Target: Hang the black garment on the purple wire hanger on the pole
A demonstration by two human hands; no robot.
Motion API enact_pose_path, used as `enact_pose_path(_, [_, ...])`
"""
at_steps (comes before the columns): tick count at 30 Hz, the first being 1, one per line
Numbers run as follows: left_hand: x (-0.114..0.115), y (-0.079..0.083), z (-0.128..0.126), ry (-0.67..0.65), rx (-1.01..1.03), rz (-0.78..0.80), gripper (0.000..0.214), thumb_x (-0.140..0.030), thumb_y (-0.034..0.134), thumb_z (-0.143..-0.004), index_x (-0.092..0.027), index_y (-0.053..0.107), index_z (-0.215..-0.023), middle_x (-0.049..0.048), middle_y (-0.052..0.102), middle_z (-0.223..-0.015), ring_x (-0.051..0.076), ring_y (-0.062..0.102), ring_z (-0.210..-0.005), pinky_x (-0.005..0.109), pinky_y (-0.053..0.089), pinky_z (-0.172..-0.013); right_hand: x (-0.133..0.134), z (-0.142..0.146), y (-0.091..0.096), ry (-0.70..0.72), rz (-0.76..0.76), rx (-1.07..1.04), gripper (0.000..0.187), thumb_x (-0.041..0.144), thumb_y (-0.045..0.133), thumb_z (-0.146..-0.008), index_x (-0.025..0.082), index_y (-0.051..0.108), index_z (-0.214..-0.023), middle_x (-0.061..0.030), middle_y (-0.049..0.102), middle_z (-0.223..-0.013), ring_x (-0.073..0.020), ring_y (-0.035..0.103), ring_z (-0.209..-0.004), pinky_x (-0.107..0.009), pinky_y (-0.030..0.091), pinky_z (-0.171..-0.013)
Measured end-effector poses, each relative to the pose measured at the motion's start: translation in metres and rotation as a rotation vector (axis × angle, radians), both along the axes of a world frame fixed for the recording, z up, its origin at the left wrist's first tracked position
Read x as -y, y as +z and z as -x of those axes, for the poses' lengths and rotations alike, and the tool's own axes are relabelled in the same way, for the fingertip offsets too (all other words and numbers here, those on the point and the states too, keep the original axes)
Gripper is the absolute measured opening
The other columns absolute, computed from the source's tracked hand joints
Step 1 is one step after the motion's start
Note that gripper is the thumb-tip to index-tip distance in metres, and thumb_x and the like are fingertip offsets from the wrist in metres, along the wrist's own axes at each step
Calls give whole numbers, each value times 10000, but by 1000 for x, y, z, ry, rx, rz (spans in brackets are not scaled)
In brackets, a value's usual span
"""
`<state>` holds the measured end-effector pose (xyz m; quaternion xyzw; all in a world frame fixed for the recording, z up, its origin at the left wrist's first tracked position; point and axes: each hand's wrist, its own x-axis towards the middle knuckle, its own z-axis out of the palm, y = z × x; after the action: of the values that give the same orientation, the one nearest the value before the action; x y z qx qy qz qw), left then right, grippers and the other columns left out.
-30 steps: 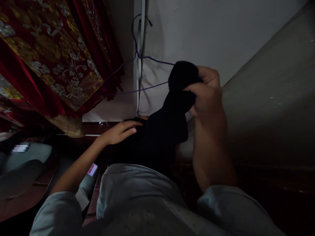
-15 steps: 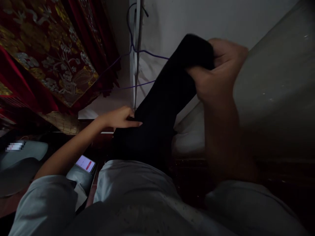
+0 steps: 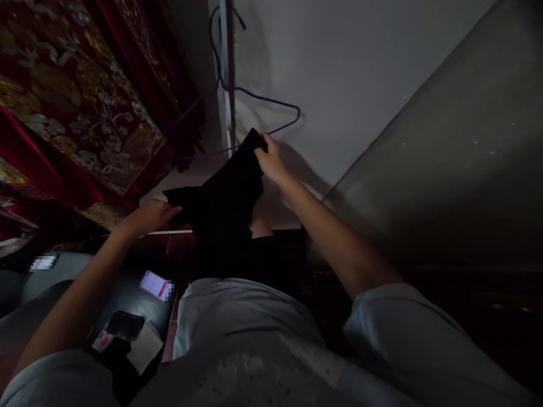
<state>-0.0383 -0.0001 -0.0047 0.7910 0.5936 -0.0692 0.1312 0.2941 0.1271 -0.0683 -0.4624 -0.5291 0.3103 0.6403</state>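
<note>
**Your clothing: a pale grey, short-sleeved shirt**

You have on a pale grey shirt (image 3: 237, 322), loose and softly creased across the near front. Its left sleeve (image 3: 46, 384) and right sleeve (image 3: 403, 333) are short and wide, with plain hems. From those hems your left forearm (image 3: 80, 299) and right forearm (image 3: 335, 243) are uncovered out to the left hand (image 3: 148, 217) and right hand (image 3: 270, 161). Small dark specks dot the near shirt front; in this dim light they may be a print or marks.
</note>
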Motion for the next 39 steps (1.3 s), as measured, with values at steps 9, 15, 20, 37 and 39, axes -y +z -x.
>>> enact_pose_path(9, [-19,14,-3,129,166,-224,480,-515,413,-981,-179,630,-716,90,665,-709,209,589,-649,323,416,-666,39,-65,52,-126,-79,387,477,81,708,-760,256,323,-539,47,217,-510,-130,429,-706,-285,405,-678])
enact_pose_path(15, [-42,28,-25,179,36,-250,446,-444,474,-995,-163,657,-699,145,718,-816,282,680,-810,370,497,-793,46,-66,73,-182,-94,490,564,46,719,-746,267,270,-485,48,168,-503,-107,316,-638,-301,345,-632])
enact_pose_path(20, [-63,29,-28,244,77,41,401,-409,535,-991,-142,658,-718,124,713,-789,253,687,-757,348,532,-775,43,-68,67,-137,-82,456,579,34,696,-764,265,243,-487,53,141,-502,-97,266,-602,-275,321,-575])
enact_pose_path(37, [-94,70,-56,-57,820,-566,219,-317,631,-1039,-189,622,-862,-30,611,-794,147,534,-955,306,394,-1022,50,-56,65,-325,-299,206,465,-27,693,-698,205,597,-1088,-69,649,-1224,-146,577,-950,-269,436,-743])
enact_pose_path(39, [-91,73,-57,-47,789,-532,203,-257,656,-1018,-195,617,-829,-26,600,-763,160,525,-909,306,402,-976,49,-61,72,-455,-308,148,557,-50,687,-671,175,546,-1160,-125,578,-1333,-127,582,-873,-268,414,-686])
